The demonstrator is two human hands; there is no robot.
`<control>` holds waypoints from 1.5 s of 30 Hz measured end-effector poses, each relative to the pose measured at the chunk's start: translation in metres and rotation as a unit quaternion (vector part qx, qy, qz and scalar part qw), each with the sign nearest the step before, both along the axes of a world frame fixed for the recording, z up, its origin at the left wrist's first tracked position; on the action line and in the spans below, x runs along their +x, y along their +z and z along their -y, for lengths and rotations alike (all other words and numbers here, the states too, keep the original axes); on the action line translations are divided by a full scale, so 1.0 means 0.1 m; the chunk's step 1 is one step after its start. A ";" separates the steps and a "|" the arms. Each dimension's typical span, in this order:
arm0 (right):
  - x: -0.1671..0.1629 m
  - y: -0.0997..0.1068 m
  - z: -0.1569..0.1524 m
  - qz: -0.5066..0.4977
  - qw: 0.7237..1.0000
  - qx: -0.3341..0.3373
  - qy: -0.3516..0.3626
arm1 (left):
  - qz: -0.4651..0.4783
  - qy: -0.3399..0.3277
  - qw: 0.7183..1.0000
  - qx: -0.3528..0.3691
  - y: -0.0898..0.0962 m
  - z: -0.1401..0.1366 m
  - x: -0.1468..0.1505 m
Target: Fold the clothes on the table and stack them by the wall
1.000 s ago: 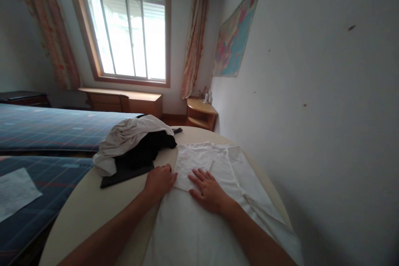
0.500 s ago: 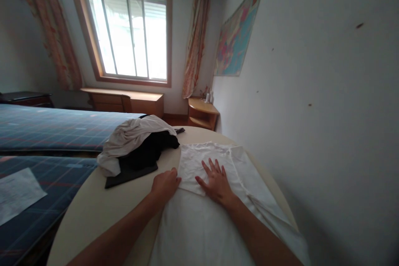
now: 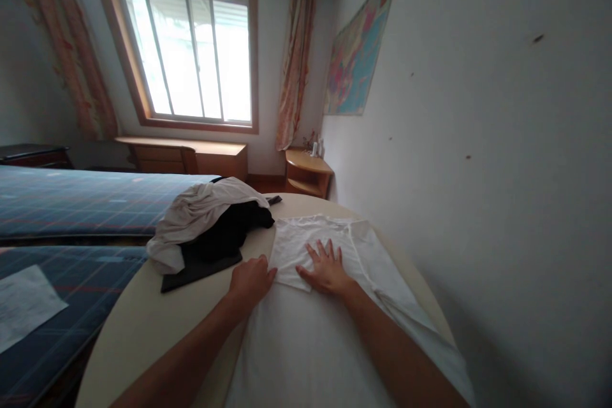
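Note:
A white shirt [image 3: 306,344] lies spread over the round cream table [image 3: 143,325], with its sleeve [image 3: 287,248] folded across the body at the far end. My left hand [image 3: 251,280] is closed at the left edge of that sleeve, thumb and curled fingers pinching the cloth by its corner. Flat on the folded part rests my right hand [image 3: 325,268], its fingers spread and holding nothing. The shirt's right side shows loose creases and reaches near the table's right edge.
Left of the shirt sits a heap of light grey clothing [image 3: 191,210] and black clothing [image 3: 224,236]. Blue plaid mattresses [image 3: 95,204] stand beyond the table's left side, one with a paper sheet [image 3: 29,306] on it. A white wall [image 3: 478,236] rises close on the right.
Both hands keep nearly the same places on the shirt. The view has shifted slightly, so the window, map and wall marks appear a little further left.

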State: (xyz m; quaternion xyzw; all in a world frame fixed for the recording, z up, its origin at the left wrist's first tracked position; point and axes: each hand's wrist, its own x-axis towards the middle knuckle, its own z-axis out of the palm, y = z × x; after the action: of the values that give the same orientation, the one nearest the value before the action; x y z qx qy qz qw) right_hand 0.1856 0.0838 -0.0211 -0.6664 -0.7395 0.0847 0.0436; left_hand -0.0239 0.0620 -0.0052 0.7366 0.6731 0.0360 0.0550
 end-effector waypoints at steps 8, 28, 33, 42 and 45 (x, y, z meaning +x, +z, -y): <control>-0.52 0.37 -0.38 -0.092 0.995 0.034 -0.023 | 0.019 -0.016 1.000 -0.005 0.05 0.12 0.09; -0.89 0.22 -0.68 -0.073 0.997 -0.009 -0.030 | -0.006 -0.078 0.995 -0.064 0.21 0.34 0.14; -0.80 0.19 -0.69 -0.080 0.996 0.007 -0.033 | 0.004 -0.081 0.995 -0.060 0.23 0.36 0.16; -0.35 0.25 -0.72 -0.010 0.992 0.057 -0.116 | 0.001 -0.040 0.998 -0.044 0.19 0.24 0.07; -0.09 0.26 -0.73 0.017 0.984 0.061 -0.164 | -0.008 -0.031 0.998 -0.060 0.22 0.22 0.04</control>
State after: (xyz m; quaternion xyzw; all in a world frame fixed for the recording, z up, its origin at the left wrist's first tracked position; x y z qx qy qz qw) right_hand 0.1769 0.1571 0.0051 -0.7757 -0.6250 0.0198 0.0854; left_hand -0.0204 0.0400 0.0165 0.7531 0.6510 -0.0115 0.0948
